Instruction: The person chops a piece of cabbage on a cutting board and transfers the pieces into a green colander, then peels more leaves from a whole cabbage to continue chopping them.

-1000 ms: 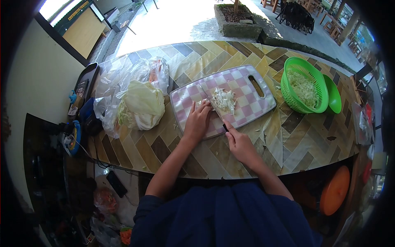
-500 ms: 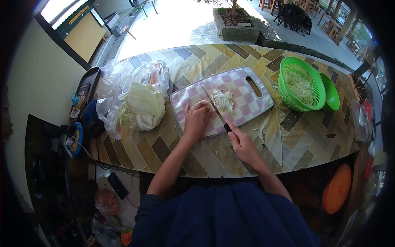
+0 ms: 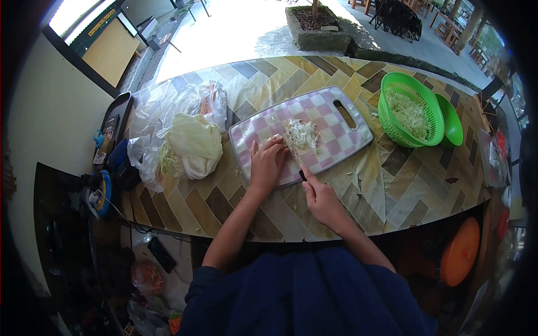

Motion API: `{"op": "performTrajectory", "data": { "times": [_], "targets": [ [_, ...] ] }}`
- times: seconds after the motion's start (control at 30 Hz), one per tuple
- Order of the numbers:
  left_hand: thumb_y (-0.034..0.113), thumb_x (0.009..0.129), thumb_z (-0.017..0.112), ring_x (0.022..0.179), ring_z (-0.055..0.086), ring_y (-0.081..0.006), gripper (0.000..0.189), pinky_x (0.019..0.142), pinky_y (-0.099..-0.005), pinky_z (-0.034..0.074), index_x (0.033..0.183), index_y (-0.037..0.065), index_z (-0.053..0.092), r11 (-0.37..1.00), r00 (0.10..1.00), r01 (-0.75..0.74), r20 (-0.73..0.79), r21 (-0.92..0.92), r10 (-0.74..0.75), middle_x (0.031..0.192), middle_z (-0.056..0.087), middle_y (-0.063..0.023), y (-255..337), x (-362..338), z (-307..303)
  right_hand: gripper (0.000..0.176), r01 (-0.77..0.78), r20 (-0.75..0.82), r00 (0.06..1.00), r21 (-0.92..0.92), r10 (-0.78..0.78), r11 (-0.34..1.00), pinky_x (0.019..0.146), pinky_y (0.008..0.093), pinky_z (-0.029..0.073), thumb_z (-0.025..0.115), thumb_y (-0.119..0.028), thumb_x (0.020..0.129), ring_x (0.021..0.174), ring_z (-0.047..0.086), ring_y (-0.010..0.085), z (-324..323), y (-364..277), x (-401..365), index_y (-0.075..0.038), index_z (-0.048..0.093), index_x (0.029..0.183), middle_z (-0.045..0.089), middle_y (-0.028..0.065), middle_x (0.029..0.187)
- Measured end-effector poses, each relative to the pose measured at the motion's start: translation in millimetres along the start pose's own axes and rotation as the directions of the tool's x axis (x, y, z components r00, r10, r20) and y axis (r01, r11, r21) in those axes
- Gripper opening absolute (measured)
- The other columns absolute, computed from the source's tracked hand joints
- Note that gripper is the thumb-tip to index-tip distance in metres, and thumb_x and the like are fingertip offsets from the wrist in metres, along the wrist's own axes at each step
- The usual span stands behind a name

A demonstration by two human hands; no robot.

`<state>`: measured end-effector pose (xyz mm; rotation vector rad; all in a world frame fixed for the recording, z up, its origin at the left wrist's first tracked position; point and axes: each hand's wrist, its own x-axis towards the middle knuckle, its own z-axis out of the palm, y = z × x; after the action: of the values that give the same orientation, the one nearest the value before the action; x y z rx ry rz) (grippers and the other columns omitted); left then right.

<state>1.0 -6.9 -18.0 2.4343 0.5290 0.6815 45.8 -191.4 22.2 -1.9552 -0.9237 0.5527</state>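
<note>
A pink-and-white checkered cutting board (image 3: 332,149) lies on the table. My right hand (image 3: 324,205) is closed around the black handle of a kitchen knife (image 3: 295,154), whose blade slants across the board, away from me and to the left. Just left of the blade, my left hand (image 3: 268,162) presses bent fingers down on a small piece of cabbage, mostly hidden under them. Shredded cabbage (image 3: 303,136) is heaped on the board right of the blade. A larger pale cabbage (image 3: 194,147) sits left of the board, against clear plastic bags (image 3: 147,159).
A green basket (image 3: 389,124) of shredded cabbage stands at the right, overlapping a green bowl (image 3: 453,124). At the left edge are a dark tray (image 3: 124,106) and a blue round object (image 3: 104,196) with a cable. An orange stool (image 3: 460,252) is below, right.
The knife blade now stands steeper on its edge, and my right hand has shifted slightly left. My left hand stays beside the blade. The whole view has shifted a little.
</note>
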Motion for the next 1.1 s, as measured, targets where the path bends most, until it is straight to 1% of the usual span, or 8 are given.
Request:
{"op": "performTrajectory", "data": {
  "times": [0.4, 0.5, 0.6, 0.7, 0.8, 0.9, 1.0, 1.1],
  "targets": [
    [0.02, 0.089, 0.062, 0.112, 0.059, -0.027, 0.018, 0.103, -0.0465, 0.034, 0.094, 0.005, 0.07, 0.998, 0.998, 0.061, -0.006, -0.013, -0.061, 0.114, 0.067, -0.0094, 3, 1, 0, 0.044, 0.0, 0.002, 1.0, -0.098, 0.001, 0.995, 0.065, 0.0525, 0.045, 0.048, -0.017, 0.097, 0.074, 0.06, 0.0465, -2, 6, 5, -0.009, 0.044, 0.139, 0.061, 0.0289, 0.075],
    [0.02, 0.088, 0.063, 0.106, 0.06, -0.0278, 0.018, 0.099, -0.0418, 0.038, 0.094, 0.004, 0.069, 0.999, 0.998, 0.022, -0.06, -0.048, -0.025, 0.112, 0.068, -0.0089, 3, -4, 3, 0.043, 0.064, -0.092, 0.993, -0.046, -0.068, 0.997, 0.058, 0.0396, 0.045, 0.049, -0.015, 0.098, 0.06, 0.06, 0.0334, -2, 19, 0, -0.01, 0.045, 0.14, 0.056, 0.0246, 0.07],
    [0.019, 0.087, 0.063, 0.105, 0.06, -0.0288, 0.018, 0.095, -0.0403, 0.04, 0.093, 0.004, 0.069, 0.997, 0.996, -0.057, -0.071, -0.047, 0.053, 0.112, 0.068, -0.0088, -1, -7, 1, 0.042, -0.086, -0.011, 0.996, 0.033, 0.087, 0.996, 0.063, 0.0416, 0.047, 0.049, -0.017, 0.097, 0.063, 0.059, 0.0412, -12, 13, 6, -0.01, 0.047, 0.138, 0.057, 0.0282, 0.072],
    [0.019, 0.087, 0.063, 0.104, 0.06, -0.0291, 0.017, 0.094, -0.0412, 0.041, 0.091, 0.004, 0.069, 0.996, 0.994, -0.089, -0.071, -0.027, 0.087, 0.111, 0.068, -0.0092, -1, -6, -2, 0.04, 0.011, -0.071, 0.997, 0.109, -0.003, 0.994, 0.059, 0.0372, 0.045, 0.049, -0.017, 0.097, 0.058, 0.055, 0.0368, -10, 12, 5, -0.009, 0.048, 0.137, 0.054, 0.0265, 0.07],
    [0.019, 0.087, 0.062, 0.101, 0.06, -0.0296, 0.017, 0.092, -0.042, 0.042, 0.09, 0.003, 0.069, 0.998, 0.997, -0.057, -0.05, -0.01, 0.056, 0.109, 0.068, -0.0099, 2, -4, -2, 0.041, -0.025, -0.037, 0.999, 0.127, 0.03, 0.992, 0.058, 0.0374, 0.044, 0.049, -0.016, 0.098, 0.056, 0.054, 0.0356, -12, 0, -2, -0.009, 0.046, 0.138, 0.055, 0.0251, 0.07],
    [0.019, 0.087, 0.062, 0.1, 0.06, -0.0299, 0.017, 0.091, -0.0422, 0.042, 0.088, 0.003, 0.068, 0.998, 0.996, -0.062, -0.068, -0.008, 0.061, 0.106, 0.068, -0.0101, 6, -4, -2, 0.043, -0.037, -0.012, 0.999, 0.093, 0.038, 0.995, 0.052, 0.0287, 0.035, 0.047, -0.016, 0.1, 0.056, 0.035, 0.0109, -14, -7, -8, -0.011, 0.043, 0.142, 0.035, 0.0066, 0.063],
    [0.019, 0.087, 0.062, 0.1, 0.061, -0.0297, 0.017, 0.091, -0.0418, 0.042, 0.088, 0.003, 0.068, 0.998, 0.994, -0.066, -0.082, 0.021, 0.068, 0.105, 0.068, -0.01, 7, -5, -1, 0.044, -0.028, 0.016, 1.0, 0.07, 0.027, 0.997, 0.057, 0.0404, 0.043, 0.049, -0.015, 0.097, 0.057, 0.055, 0.0373, -15, -8, -9, -0.009, 0.043, 0.14, 0.054, 0.0241, 0.068],
    [0.019, 0.087, 0.062, 0.099, 0.061, -0.0295, 0.016, 0.091, -0.0415, 0.042, 0.088, 0.004, 0.069, 0.997, 0.994, -0.062, -0.092, 0.041, 0.066, 0.105, 0.068, -0.0098, 8, -5, 0, 0.044, 0.012, -0.004, 1.0, 0.069, -0.012, 0.998, 0.057, 0.0422, 0.043, 0.048, -0.015, 0.097, 0.059, 0.057, 0.0394, -13, -5, -10, -0.009, 0.043, 0.14, 0.054, 0.0246, 0.067]
  ]
}}
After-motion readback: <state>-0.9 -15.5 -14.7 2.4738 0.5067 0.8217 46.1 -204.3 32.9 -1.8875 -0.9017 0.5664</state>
